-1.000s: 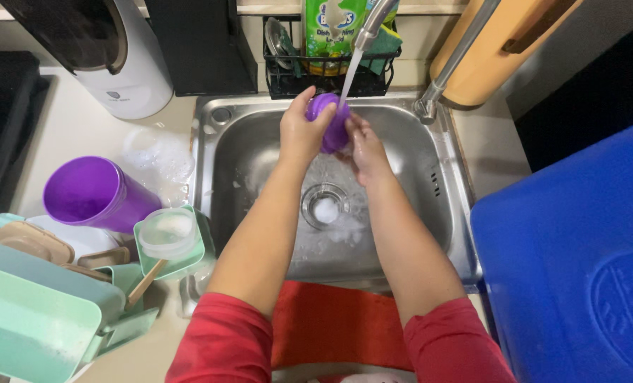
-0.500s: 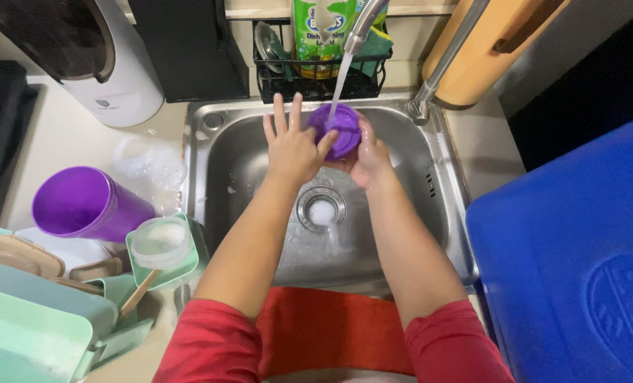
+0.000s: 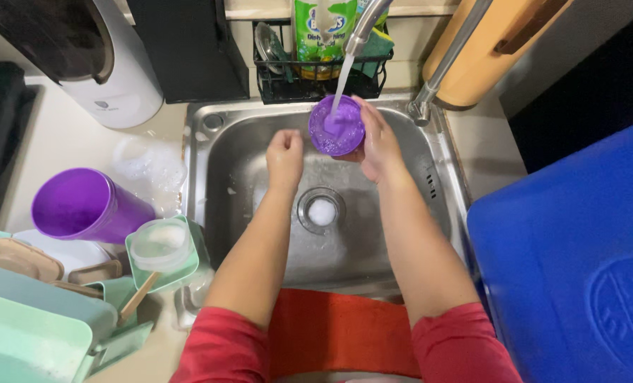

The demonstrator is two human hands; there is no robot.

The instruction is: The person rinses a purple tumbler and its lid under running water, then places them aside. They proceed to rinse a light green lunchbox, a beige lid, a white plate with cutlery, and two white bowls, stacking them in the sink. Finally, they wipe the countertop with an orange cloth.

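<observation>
Both hands hang over the sink [image 3: 214,177]; the left hand [image 3: 285,157] has left the purple cup [image 3: 336,128], curled into an empty fist beside it; the right hand [image 3: 378,142] wraps the cup under the tap's [image 3: 362,25] stream; its fingertips are hidden behind.
</observation>
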